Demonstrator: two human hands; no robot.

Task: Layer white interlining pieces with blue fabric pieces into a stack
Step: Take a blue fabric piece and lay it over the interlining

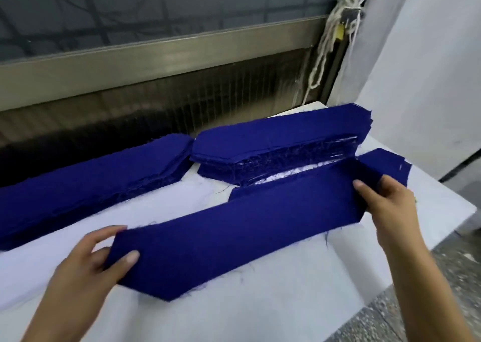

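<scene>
A long blue fabric piece [234, 237] with angled ends is held just above the white table [260, 315]. My left hand [91, 261] pinches its left end, thumb on top. My right hand [387, 198] grips its right end. Under the right end lies another blue piece [385, 162], and a strip of white interlining [294, 173] shows beside it. Behind stands a thick stack of blue pieces [276, 143] with white layers showing at its side. A second blue stack [86, 183] lies at the left.
A metal machine frame with a dark grille [156, 107] runs along the table's far side. White cords [335, 29] hang at the back right beside a white wall [429, 68]. The table's right edge drops to a speckled floor [442, 276].
</scene>
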